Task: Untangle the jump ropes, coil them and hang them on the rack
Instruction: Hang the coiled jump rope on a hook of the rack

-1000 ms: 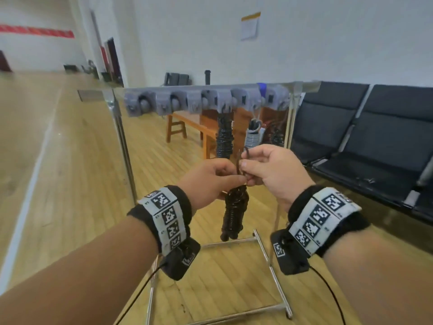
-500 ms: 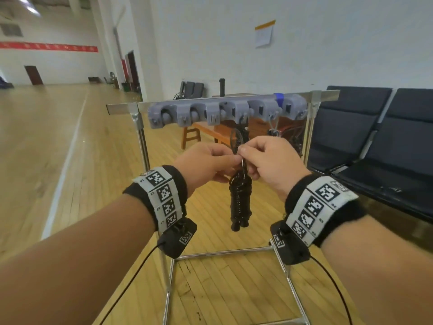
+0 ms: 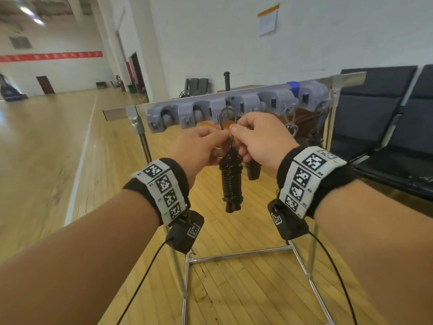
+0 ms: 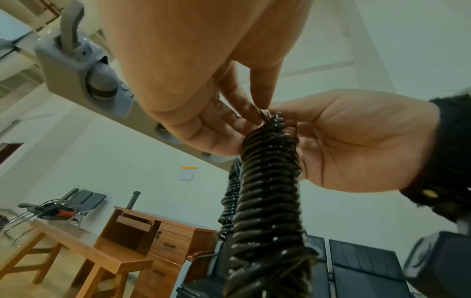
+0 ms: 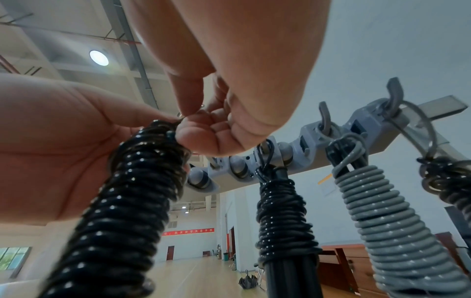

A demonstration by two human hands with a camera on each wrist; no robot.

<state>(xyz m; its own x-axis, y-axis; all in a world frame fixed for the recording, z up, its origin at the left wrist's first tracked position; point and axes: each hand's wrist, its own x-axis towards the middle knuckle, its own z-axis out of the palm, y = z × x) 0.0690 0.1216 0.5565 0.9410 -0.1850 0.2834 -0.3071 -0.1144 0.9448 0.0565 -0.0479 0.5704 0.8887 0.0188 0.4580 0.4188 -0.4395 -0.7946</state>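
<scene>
Both hands pinch the top of a coiled black rope (image 3: 230, 177): left hand (image 3: 199, 148) and right hand (image 3: 260, 139) meet at its loop (image 3: 226, 118), just below the rack (image 3: 234, 106). Three coiled ropes (image 5: 397, 217) hang at right.

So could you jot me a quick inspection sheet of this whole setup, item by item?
Surface: pale wooden gym floor; no table.
Job's things: black coiled jump rope held below the grey-hooked metal rack; its loop is raised near a hook. Hanging already: a second black coil, a grey coiled rope, another dark coil.
Clutter: nothing seen.
Hands: left hand and right hand both pinch the rope's top.
Cables: thin black wrist-camera leads.
Surroundings: dark bench seats, wooden desk, white walls.
</scene>
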